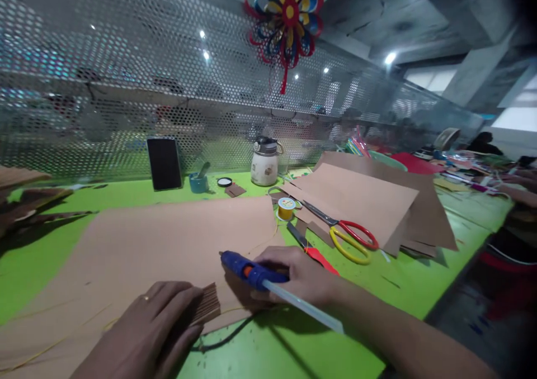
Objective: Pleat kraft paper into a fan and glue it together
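My right hand [300,275] is wrapped round a blue glue gun [247,270] with a clear glue stick [306,307] poking out of its back, its nozzle pointing left over a large brown cardboard sheet [168,239]. My left hand [155,326] lies on a small corrugated cardboard piece [206,305], fingers curled over its edge and pressing it onto the sheet. A ring shows on one finger. The gun's black cord [226,339] trails across the green table [377,289] under my hands.
Red and yellow scissors [350,236], a red-handled cutter [314,250] and a yellow thread spool [286,207] lie right of the sheet, beside stacked cardboard [369,200]. A white jar [265,162], dark phone [164,164] and mesh wall [126,77] stand behind. Another person's arm [520,194] is far right.
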Tool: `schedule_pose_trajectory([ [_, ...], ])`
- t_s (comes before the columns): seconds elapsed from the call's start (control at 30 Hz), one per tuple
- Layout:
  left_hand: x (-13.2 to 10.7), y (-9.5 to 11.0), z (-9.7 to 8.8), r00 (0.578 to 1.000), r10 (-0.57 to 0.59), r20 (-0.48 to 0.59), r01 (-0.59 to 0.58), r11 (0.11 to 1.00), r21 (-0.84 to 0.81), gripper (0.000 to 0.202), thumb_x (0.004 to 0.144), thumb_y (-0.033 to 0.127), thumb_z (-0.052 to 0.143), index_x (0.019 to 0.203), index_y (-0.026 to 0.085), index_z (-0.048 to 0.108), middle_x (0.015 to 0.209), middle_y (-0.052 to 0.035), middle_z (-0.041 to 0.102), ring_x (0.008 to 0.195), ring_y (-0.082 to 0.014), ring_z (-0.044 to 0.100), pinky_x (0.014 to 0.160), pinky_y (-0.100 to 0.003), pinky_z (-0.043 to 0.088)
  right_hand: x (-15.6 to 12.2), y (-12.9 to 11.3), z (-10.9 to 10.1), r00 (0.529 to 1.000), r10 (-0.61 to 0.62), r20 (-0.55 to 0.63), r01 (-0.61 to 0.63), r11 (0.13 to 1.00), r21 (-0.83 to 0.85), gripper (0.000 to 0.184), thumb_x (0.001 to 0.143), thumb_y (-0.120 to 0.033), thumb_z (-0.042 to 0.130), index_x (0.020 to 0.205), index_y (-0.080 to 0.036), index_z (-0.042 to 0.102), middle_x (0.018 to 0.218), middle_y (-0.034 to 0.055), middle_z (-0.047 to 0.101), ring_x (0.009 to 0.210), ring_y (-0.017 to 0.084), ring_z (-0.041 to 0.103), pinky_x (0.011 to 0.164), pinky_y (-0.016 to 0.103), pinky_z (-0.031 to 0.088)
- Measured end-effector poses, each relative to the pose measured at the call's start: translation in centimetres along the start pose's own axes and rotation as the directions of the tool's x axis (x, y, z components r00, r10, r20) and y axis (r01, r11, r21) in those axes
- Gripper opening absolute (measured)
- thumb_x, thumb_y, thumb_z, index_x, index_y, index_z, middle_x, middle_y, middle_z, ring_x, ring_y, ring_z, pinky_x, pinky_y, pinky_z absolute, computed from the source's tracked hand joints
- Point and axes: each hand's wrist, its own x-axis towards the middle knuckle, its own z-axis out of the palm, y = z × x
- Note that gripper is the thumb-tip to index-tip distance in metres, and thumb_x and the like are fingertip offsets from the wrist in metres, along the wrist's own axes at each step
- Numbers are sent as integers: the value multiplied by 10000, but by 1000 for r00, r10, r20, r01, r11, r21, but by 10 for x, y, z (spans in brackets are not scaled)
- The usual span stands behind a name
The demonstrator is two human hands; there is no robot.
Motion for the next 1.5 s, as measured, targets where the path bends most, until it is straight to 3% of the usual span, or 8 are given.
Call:
schedule_pose_trajectory([
  [0.1,3,6,-5,989,-40,140,37,999,28,287,848,416,510,1091,275,571,1042,-56,597,913,-225,552,772,-354,472,-1,-2,-2,1000,30,-9,-30,999,22,288,677,-266,735,935,-149,681,841,43,643,726,144,561,640,260,449],
  [0.17,6,11,-9,982,-53,180,48,998,34,287,865,417,478,1087,257,566,1049,-67,580,927,-229,537,796,-377,458,-2,-5,-4,999,45,-6,-45,999,14,284,677,-265,736,933,-155,680,850,49,646,737,155,568,646,275,456],
  [0.33,7,19,-12,981,-67,184,62,998,31,272,894,388,426,1062,218,554,1056,-85,556,943,-227,507,808,-392,440,-3,-10,-7,999,23,27,-22,999,-29,235,724,-298,698,922,-172,683,868,52,648,746,163,574,649,292,464],
  [0.77,7,18,-15,980,-65,189,61,998,26,269,882,395,441,1055,239,576,1042,-74,579,926,-230,532,795,-374,449,-3,-8,-4,999,24,25,-23,1000,-8,272,717,-272,707,953,-141,674,892,60,652,796,169,579,684,285,455],
  [1.0,6,12,-11,982,-39,187,41,999,-3,253,876,415,458,1038,276,594,1003,-53,605,893,-217,563,768,-350,469,1,0,1,989,-118,-87,108,988,-110,295,713,-246,695,989,-147,666,907,58,639,805,162,579,694,265,454],
  [1.2,4,-3,1,995,14,104,-13,1000,-12,261,866,399,487,1078,292,596,1027,-53,632,922,-226,593,797,-346,482,36,4,-1,925,-153,-349,35,946,-322,273,722,-311,657,958,-175,655,894,50,635,784,167,580,697,266,461],
  [1.37,10,-9,0,996,70,60,-71,997,21,271,827,438,524,1004,265,636,970,-68,673,878,-257,623,757,-373,504,79,3,-12,925,-315,-213,130,789,-600,302,685,-190,644,987,-182,624,996,56,606,974,217,523,855,312,427],
  [1.5,13,-7,-7,997,48,61,-52,996,68,275,833,447,498,926,232,643,891,-84,690,815,-261,642,693,-365,514,106,1,3,943,-228,-243,38,797,-602,233,723,-185,612,954,-156,602,1140,92,538,1077,250,457,893,341,400],
])
